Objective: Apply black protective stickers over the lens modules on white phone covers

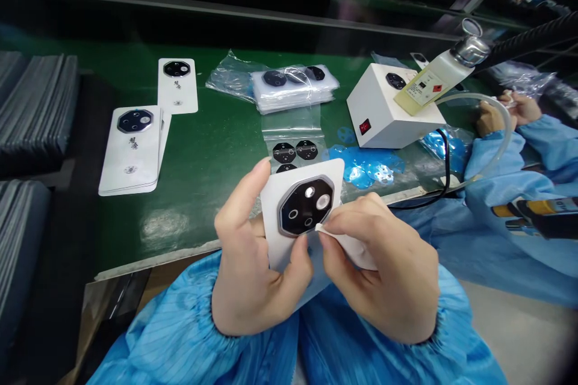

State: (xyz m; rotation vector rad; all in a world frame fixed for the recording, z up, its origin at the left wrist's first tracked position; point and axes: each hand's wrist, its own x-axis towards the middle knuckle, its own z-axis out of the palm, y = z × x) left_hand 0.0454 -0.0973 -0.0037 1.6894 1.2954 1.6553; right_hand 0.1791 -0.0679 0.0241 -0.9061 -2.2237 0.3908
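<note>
My left hand [257, 252] grips a white phone back cover [276, 246] by its sides, tilted up towards me. Near its top sits a black octagonal camera lens plate [301, 207] with a silver rim and several round openings. Between thumb and forefinger, my right hand [379, 264] pinches a white wipe [356, 248]. The wipe's tip meets the lower right edge of the lens plate, and the rest trails under my fingers. My left thumb presses just below the plate. Part of the cover's lower end is hidden behind my hands.
More white back covers [129, 153] lie at the left of the green bench [217, 192]. Behind my hands are bagged covers [293, 93], black lens plates [283, 151] and blue film pieces [361, 162]. A white box [383, 114] bears a bottle [433, 81]. A co-worker's hands [506, 111] are at right.
</note>
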